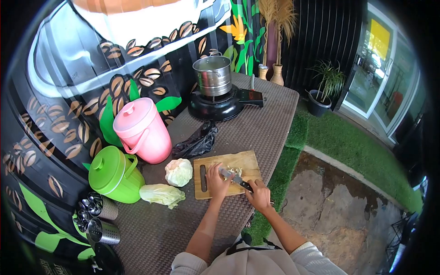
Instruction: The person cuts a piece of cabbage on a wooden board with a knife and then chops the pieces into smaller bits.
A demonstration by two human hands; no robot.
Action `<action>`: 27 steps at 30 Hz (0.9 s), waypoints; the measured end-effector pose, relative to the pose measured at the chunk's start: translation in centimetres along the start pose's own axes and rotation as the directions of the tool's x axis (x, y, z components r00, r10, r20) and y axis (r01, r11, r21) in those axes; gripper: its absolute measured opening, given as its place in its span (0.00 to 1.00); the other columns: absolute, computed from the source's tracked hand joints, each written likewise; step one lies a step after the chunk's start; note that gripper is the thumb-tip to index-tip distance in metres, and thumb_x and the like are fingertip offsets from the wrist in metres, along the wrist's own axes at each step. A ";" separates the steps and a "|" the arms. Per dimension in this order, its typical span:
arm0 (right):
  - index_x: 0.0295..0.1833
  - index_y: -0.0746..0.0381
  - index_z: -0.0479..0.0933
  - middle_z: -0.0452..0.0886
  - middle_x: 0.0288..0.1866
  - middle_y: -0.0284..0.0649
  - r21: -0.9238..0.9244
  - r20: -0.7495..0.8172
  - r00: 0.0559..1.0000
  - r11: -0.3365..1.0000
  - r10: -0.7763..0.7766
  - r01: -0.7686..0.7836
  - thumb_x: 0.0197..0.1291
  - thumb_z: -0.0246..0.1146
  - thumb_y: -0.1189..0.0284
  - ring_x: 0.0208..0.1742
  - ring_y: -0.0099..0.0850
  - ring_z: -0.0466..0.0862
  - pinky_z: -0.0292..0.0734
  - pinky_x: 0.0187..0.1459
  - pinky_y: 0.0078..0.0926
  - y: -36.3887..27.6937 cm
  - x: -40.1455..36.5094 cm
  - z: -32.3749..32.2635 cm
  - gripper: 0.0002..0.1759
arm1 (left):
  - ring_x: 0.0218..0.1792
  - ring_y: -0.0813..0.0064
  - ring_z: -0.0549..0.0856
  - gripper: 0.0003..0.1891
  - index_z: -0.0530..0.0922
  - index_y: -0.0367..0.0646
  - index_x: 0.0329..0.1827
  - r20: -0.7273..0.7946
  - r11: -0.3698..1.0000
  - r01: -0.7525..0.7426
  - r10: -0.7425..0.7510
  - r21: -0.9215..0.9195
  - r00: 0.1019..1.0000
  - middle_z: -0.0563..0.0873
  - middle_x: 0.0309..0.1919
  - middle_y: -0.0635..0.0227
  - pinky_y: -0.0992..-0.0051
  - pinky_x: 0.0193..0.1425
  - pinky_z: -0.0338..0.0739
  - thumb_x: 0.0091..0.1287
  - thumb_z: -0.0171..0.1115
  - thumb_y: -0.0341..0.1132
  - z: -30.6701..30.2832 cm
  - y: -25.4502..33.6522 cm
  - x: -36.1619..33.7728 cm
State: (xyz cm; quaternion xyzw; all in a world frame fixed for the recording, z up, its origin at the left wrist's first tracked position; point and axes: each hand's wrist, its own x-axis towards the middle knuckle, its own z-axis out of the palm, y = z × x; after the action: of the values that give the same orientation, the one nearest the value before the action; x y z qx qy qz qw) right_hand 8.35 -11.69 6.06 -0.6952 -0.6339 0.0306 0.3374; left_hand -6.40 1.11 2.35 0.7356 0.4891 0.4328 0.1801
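Note:
A kitchen knife (pixel 237 179) with a black handle is in my right hand (pixel 260 195), its fingers wrapped round the handle. The blade points left over the wooden cutting board (pixel 245 160). My left hand (pixel 218 182) is closed at the tip end of the blade, its fingertips on the metal; exactly how they grip it is hard to see. Thin pale shreds (pixel 235 171) lie on the board beside the blade. Left of the board sit a round pale cabbage (pixel 178 172) and a longer leafy napa cabbage (pixel 163 195).
Behind the board lies a black plastic bag (pixel 198 140). A steel pot (pixel 212 75) stands on a black portable stove (pixel 215 107). Pink (pixel 143 133) and green (pixel 117 176) lidded containers line the wall side, near metal utensil holders (pixel 104 230). The table edge (pixel 278 153) runs along the right.

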 end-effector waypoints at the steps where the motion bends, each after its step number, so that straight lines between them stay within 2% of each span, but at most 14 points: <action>1: 0.46 0.61 0.75 0.75 0.34 0.46 0.008 0.001 1.000 1.000 -0.026 0.026 0.54 0.67 0.69 0.38 0.47 0.80 0.75 0.38 0.44 -0.1 0.0 0.0 0.15 | 0.66 0.57 0.70 0.34 0.75 0.47 0.60 0.000 0.997 0.073 -0.073 -0.027 0.997 0.78 0.59 0.62 0.54 0.71 0.59 0.50 0.78 0.46 0.2 -0.1 0.2; 4: 0.45 0.61 0.76 0.75 0.32 0.47 0.021 -0.002 0.998 0.998 -0.059 0.059 0.53 0.67 0.69 0.36 0.48 0.80 0.75 0.37 0.44 -0.5 0.6 -0.6 0.14 | 0.64 0.59 0.72 0.31 0.77 0.48 0.57 0.000 0.994 0.092 -0.092 -0.063 0.996 0.80 0.57 0.63 0.55 0.69 0.60 0.49 0.78 0.45 -0.4 0.4 1.5; 5: 0.45 0.61 0.76 0.76 0.32 0.47 0.035 0.003 1.000 0.999 -0.031 0.030 0.53 0.67 0.68 0.36 0.49 0.80 0.75 0.37 0.45 -0.6 0.7 -0.6 0.14 | 0.60 0.59 0.75 0.26 0.80 0.48 0.52 -0.045 0.995 0.086 -0.088 -0.055 0.995 0.82 0.53 0.63 0.58 0.67 0.62 0.50 0.77 0.43 -0.6 0.8 1.7; 6: 0.45 0.61 0.76 0.76 0.33 0.48 0.048 0.010 1.000 0.999 0.002 -0.003 0.53 0.67 0.68 0.36 0.49 0.80 0.75 0.36 0.45 -0.8 0.6 -0.5 0.15 | 0.60 0.59 0.75 0.26 0.80 0.48 0.52 -0.042 0.995 0.085 -0.088 -0.055 0.995 0.82 0.53 0.63 0.58 0.67 0.62 0.50 0.77 0.43 -0.4 0.5 2.1; 8: 0.44 0.61 0.76 0.76 0.33 0.48 0.059 -0.004 1.000 0.998 0.015 -0.015 0.53 0.67 0.68 0.36 0.49 0.80 0.75 0.36 0.45 -1.0 0.2 -0.4 0.14 | 0.55 0.56 0.77 0.24 0.82 0.45 0.47 -0.119 0.999 -0.013 0.007 -0.047 0.993 0.84 0.46 0.62 0.59 0.62 0.66 0.48 0.80 0.39 0.0 -0.2 2.5; 11: 0.44 0.62 0.76 0.76 0.33 0.48 0.064 -0.017 0.999 0.998 0.028 -0.027 0.53 0.66 0.69 0.35 0.49 0.80 0.75 0.36 0.45 -1.2 0.7 -0.7 0.14 | 0.54 0.57 0.77 0.21 0.83 0.46 0.44 -0.137 0.999 -0.029 0.025 -0.024 0.990 0.85 0.44 0.63 0.60 0.61 0.66 0.48 0.79 0.40 0.9 -1.3 2.7; 15: 0.43 0.62 0.77 0.77 0.31 0.46 0.069 -0.049 0.998 0.997 0.037 -0.033 0.51 0.67 0.70 0.35 0.48 0.81 0.75 0.36 0.44 -1.0 0.6 -0.6 0.13 | 0.53 0.58 0.78 0.17 0.85 0.48 0.41 -0.093 1.000 0.028 -0.028 0.002 0.995 0.86 0.44 0.64 0.61 0.61 0.66 0.49 0.78 0.41 0.8 -0.7 2.9; 17: 0.42 0.61 0.77 0.77 0.30 0.45 0.073 -0.039 0.997 0.995 0.070 -0.067 0.51 0.67 0.71 0.35 0.47 0.81 0.76 0.36 0.43 -0.9 0.0 -0.7 0.13 | 0.53 0.58 0.78 0.13 0.86 0.48 0.34 -0.029 0.998 0.035 -0.034 0.060 0.999 0.86 0.43 0.64 0.61 0.62 0.65 0.50 0.78 0.42 0.9 -0.8 2.8; 18: 0.42 0.61 0.77 0.77 0.30 0.45 0.075 -0.022 0.997 0.994 0.080 -0.078 0.51 0.67 0.71 0.35 0.47 0.81 0.76 0.36 0.43 -0.9 -0.6 -0.5 0.13 | 0.53 0.58 0.78 0.13 0.86 0.48 0.34 -0.017 0.997 0.050 -0.049 0.064 0.999 0.86 0.43 0.64 0.61 0.62 0.65 0.50 0.78 0.42 0.8 -0.9 2.3; 20: 0.42 0.61 0.77 0.78 0.31 0.46 0.113 -0.055 0.994 0.990 0.091 -0.084 0.51 0.67 0.71 0.35 0.46 0.82 0.76 0.36 0.42 -0.4 -0.2 -0.6 0.13 | 0.48 0.61 0.79 0.08 0.86 0.50 0.28 -0.074 0.995 0.023 -0.016 0.098 0.997 0.85 0.37 0.69 0.61 0.61 0.65 0.49 0.77 0.39 1.2 -0.5 3.4; 21: 0.42 0.62 0.76 0.79 0.32 0.46 0.109 -0.036 0.993 0.988 0.115 -0.110 0.51 0.68 0.71 0.35 0.46 0.82 0.76 0.35 0.41 -0.4 -0.2 -0.8 0.13 | 0.48 0.61 0.79 0.08 0.86 0.49 0.26 -0.034 0.994 0.026 -0.023 0.106 0.999 0.85 0.36 0.68 0.61 0.59 0.65 0.49 0.77 0.40 1.7 -1.1 3.7; 24: 0.42 0.63 0.76 0.80 0.33 0.46 0.137 -0.027 0.985 0.977 0.171 -0.165 0.51 0.68 0.71 0.34 0.47 0.83 0.76 0.35 0.41 0.6 -0.6 -0.4 0.13 | 0.49 0.61 0.78 0.09 0.86 0.48 0.26 0.065 0.996 0.039 -0.044 0.086 0.997 0.85 0.37 0.67 0.62 0.58 0.65 0.49 0.77 0.40 1.7 -0.3 4.4; 27: 0.43 0.63 0.76 0.82 0.36 0.47 0.187 -0.038 0.978 0.963 0.205 -0.194 0.52 0.67 0.71 0.36 0.48 0.83 0.77 0.36 0.41 1.1 -1.1 -0.4 0.14 | 0.50 0.59 0.78 0.10 0.87 0.46 0.28 0.131 0.983 0.011 -0.035 0.184 0.991 0.86 0.38 0.65 0.60 0.59 0.64 0.52 0.76 0.43 1.9 -0.5 5.2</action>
State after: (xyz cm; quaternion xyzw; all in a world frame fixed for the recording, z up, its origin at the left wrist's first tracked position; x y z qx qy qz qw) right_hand 9.27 -12.80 5.44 -0.7223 -0.5453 0.1026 0.4128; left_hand -4.37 6.17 3.35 0.7705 0.5221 0.3339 0.1492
